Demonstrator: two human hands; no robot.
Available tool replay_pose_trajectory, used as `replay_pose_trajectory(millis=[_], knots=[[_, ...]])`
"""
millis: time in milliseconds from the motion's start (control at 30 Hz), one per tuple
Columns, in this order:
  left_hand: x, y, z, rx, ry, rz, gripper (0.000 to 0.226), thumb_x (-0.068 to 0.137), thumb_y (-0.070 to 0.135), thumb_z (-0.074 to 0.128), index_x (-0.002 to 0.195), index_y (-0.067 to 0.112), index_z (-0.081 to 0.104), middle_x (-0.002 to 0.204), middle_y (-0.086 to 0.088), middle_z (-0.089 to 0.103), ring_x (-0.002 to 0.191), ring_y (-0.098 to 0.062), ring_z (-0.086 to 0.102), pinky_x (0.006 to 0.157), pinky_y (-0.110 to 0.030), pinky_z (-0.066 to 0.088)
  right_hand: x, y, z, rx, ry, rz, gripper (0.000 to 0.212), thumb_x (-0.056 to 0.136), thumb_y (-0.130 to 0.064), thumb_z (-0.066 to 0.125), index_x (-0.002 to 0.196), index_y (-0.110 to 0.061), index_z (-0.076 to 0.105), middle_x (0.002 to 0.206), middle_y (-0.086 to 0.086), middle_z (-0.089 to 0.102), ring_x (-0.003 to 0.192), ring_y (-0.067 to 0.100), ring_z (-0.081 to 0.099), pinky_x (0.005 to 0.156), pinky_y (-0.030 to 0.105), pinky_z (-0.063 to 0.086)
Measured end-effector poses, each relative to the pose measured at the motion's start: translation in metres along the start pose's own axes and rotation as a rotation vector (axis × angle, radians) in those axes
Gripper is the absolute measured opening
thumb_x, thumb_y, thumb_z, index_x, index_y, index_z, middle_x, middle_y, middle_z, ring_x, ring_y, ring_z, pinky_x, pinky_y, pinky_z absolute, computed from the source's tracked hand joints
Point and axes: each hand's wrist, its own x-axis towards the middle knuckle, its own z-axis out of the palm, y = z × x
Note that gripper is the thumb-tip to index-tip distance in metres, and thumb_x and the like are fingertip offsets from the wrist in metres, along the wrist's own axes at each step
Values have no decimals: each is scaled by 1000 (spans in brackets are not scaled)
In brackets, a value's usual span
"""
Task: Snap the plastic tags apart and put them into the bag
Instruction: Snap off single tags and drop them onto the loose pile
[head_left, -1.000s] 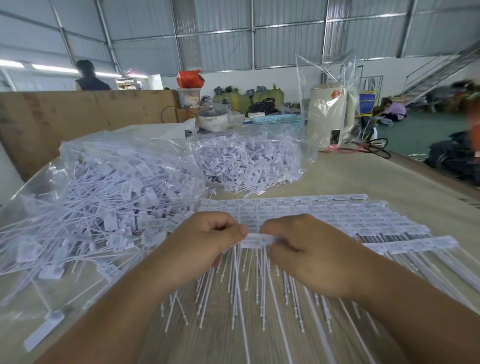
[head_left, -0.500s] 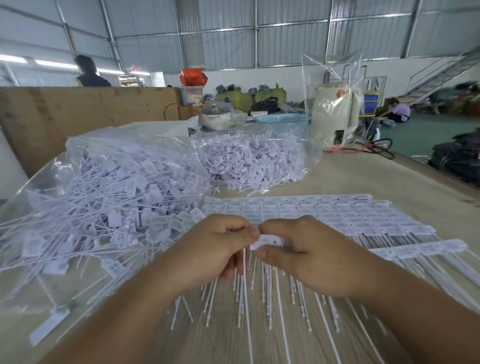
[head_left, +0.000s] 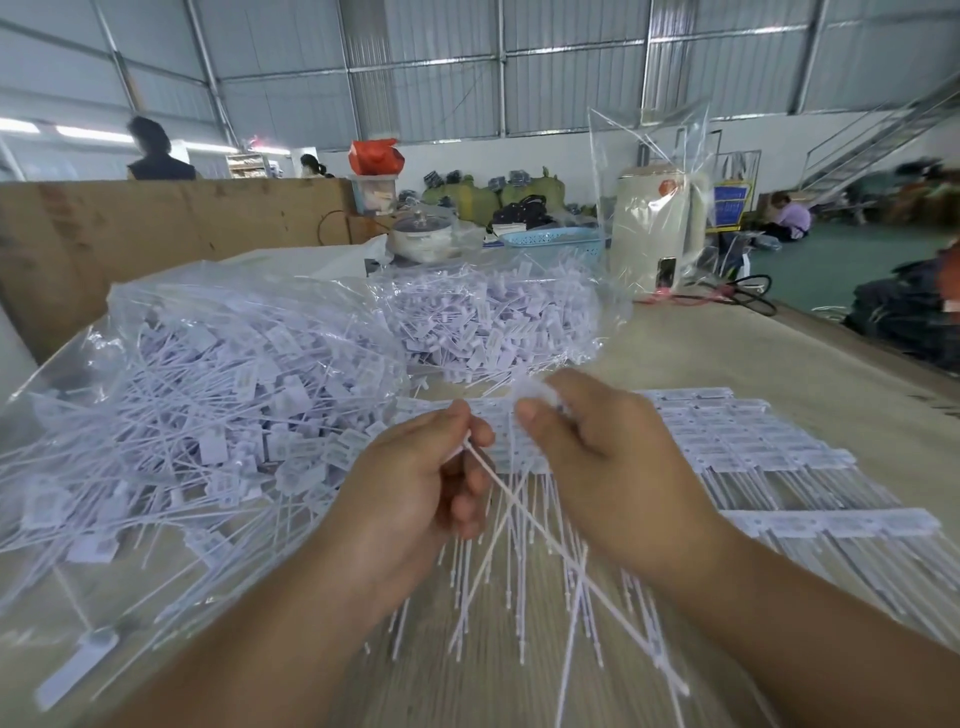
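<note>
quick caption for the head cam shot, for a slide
Left hand and right hand pull white plastic tags apart over a wooden table, beside a clear bag of loose tags.

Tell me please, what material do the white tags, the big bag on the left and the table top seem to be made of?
Tags: likely moulded plastic, white, matte; thin tails and flat heads joined in strips.
Bag: thin clear plastic film, glossy; it wrinkles and shows the tags inside.
Table top: probably wood or plywood, pale, dull; faint grain shows.
</note>
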Motion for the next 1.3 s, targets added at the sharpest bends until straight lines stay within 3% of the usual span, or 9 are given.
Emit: replay_pose_trajectory(millis=[100,200,300,467,700,867,1000,1167,1300], knots=[[-3,0,0,102,-43,44,29,78,43,60,62,22,70,48,-3,50,36,-14,40,38,-20,36,5,9,-8,115,54,14,33,96,-35,53,69,-15,48,51,-10,41,46,7,35,48,29,31],[-4,0,-2,179,-103,55,26,71,47,62,68,23,72,47,-3,51,36,-14,40,38,-20,36,1,13,-8,143,-67,-22,28,96,-35,55,76,-14,57,51,-11,43,45,5,36,47,29,31],[-2,0,-6,220,-158,25,25,77,47,70,70,23,71,49,-4,52,37,-16,40,40,-21,35,-3,11,-6,138,-200,-68,13,93,-36,58,88,-25,54,44,-10,43,37,5,34,40,26,25],[-3,3,-9,250,-213,-11,46,79,59,55,83,18,75,49,-7,53,37,-15,39,42,-24,39,-6,7,-6,81,-371,-117,19,92,-33,58,108,-29,48,49,-8,51,37,7,41,41,16,26],[-8,9,-11,386,-281,-79,59,81,72,54,78,16,71,49,-7,55,37,-13,43,47,-26,45,-8,3,-6,63,-442,-160,22,91,-37,59,105,-31,45,47,-7,48,37,9,39,40,17,24],[-9,11,-10,442,-319,-94,40,78,63,60,68,25,69,50,-6,55,41,-14,49,43,-20,42,-10,0,-6,-32,-464,-169,37,88,-45,59,118,-35,41,56,-6,58,42,9,48,43,22,34],[-10,13,-11,455,-358,-115,30,72,45,68,74,16,66,50,1,54,45,-8,53,44,-21,45,-11,-3,-5,-118,-503,-138,55,86,-51,55,132,-41,28,69,1,66,54,10,58,58,38,51],[-12,17,-10,494,-339,-71,27,73,43,64,73,16,65,50,0,55,43,-7,54,42,-16,40,-8,-4,-7,-124,-509,-130,60,86,-55,56,136,-40,27,70,0,66,55,9,59,59,35,51],[-11,23,-14,499,-321,-29,20,73,40,65,68,20,67,51,-2,56,43,-6,51,43,-19,43,-3,0,-17,-135,-517,-106,39,88,-58,54,114,-31,53,53,-9,54,44,7,47,48,22,34]])
